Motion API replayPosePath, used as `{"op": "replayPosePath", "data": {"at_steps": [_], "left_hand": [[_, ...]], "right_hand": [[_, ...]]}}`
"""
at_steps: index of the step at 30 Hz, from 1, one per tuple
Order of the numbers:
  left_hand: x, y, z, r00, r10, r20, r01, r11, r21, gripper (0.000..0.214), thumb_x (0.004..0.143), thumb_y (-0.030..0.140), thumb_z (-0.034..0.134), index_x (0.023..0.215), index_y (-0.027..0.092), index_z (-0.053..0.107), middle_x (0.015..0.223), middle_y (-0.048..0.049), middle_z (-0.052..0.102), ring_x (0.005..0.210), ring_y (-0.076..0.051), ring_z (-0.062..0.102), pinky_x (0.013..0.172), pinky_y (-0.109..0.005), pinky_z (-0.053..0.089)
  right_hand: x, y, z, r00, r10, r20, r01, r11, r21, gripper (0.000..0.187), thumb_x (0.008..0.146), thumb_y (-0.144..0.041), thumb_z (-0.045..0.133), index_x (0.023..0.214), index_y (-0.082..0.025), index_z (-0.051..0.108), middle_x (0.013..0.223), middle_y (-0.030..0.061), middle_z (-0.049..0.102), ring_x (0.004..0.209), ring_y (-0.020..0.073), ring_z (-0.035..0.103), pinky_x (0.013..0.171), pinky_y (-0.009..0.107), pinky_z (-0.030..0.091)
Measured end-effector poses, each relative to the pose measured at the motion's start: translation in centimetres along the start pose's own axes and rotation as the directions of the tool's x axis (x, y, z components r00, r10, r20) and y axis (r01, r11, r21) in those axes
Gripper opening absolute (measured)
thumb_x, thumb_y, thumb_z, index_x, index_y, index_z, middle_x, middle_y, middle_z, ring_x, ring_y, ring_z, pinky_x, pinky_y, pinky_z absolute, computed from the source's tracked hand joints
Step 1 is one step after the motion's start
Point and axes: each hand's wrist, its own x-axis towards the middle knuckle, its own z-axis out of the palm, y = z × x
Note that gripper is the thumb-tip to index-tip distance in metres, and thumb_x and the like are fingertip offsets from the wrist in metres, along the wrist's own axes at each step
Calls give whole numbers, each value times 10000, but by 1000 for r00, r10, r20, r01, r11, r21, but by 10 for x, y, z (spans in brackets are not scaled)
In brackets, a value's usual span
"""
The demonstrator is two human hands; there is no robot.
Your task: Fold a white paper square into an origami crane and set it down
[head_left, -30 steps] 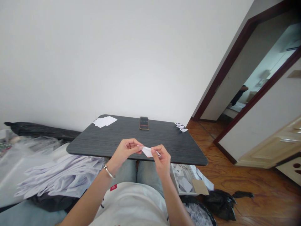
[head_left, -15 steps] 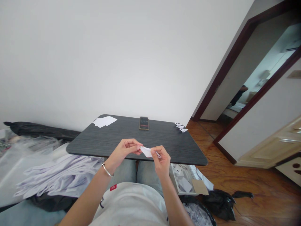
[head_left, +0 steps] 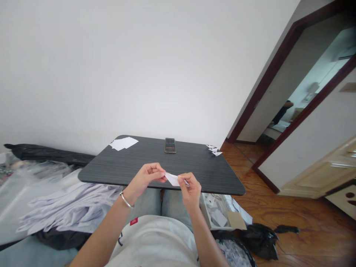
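Nearest is the shirt [head_left: 155,241], with a bin [head_left: 235,254] of scraps low on the right. Beyond the bin stands a box [head_left: 221,227] with papers in it, and across on the left lies a heap of cloth [head_left: 72,205].

Ahead, both hands meet over the near edge of the tabletop [head_left: 119,168]. Between them is the paper [head_left: 172,180], small, white and folded. The left hand [head_left: 151,173], a bangle [head_left: 127,200] at its wrist, has thumb and fingers pinched closed on the left tip; the right hand [head_left: 191,185] has its grip closed on the right part, covering much of it. Whether the paper touches the tabletop cannot be told.

The likeliest trouble is a tear or crease at the left tip, should the hands pull apart, since so little of it is pinched. A slack right grip could let the folds spring open. If both let go, the paper could slide off the near edge, as it is held right at that margin.

Farther back, loose sheets [head_left: 124,143] lie at the far left corner, a phone [head_left: 170,145] near the middle, and small folded pieces [head_left: 214,150] at the far right, close enough to the side edge that a knock could tip some off. Behind rises the wall [head_left: 155,66].
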Motion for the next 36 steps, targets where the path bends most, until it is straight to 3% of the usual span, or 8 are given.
{"op": "replayPosePath", "data": {"at_steps": [4,9,17,27,36], "left_hand": [[1,-1,-1,1000,-5,15,5,1000,9,127,673,201,665,689,114,573,644,-14,662,598,-90,618,593,-177,499],[1,-1,-1,998,53,30,-54,996,66,196,676,196,662,854,125,622,696,-12,669,625,-96,615,611,-199,510],[2,-3,-2,999,34,5,-34,995,90,118,663,189,667,752,111,672,658,-18,679,588,-91,610,619,-192,502],[1,0,-2,999,-4,49,1,999,53,238,751,280,578,892,103,654,705,-57,681,641,-123,625,654,-230,512],[3,0,7,996,-16,-85,29,988,154,181,633,260,693,689,93,651,590,-18,665,508,-82,580,550,-182,485]], "right_hand": [[0,0,0,1000,-10,-4,10,1000,-13,100,784,-254,524,731,-186,575,656,14,556,597,142,517,543,247,404],[2,-3,-2,999,3,47,0,999,-49,81,794,-232,517,754,-182,566,657,7,550,587,134,515,538,238,400],[1,1,0,998,-62,19,63,997,-47,84,795,-224,516,746,-179,567,647,4,548,602,135,521,528,227,395],[2,-3,-2,999,12,50,-9,999,-45,75,796,-223,510,762,-175,557,649,1,551,559,128,540,521,232,410],[4,-10,0,998,-8,62,14,995,-103,81,787,-217,513,742,-169,561,639,6,555,581,133,535,532,228,408]]}}
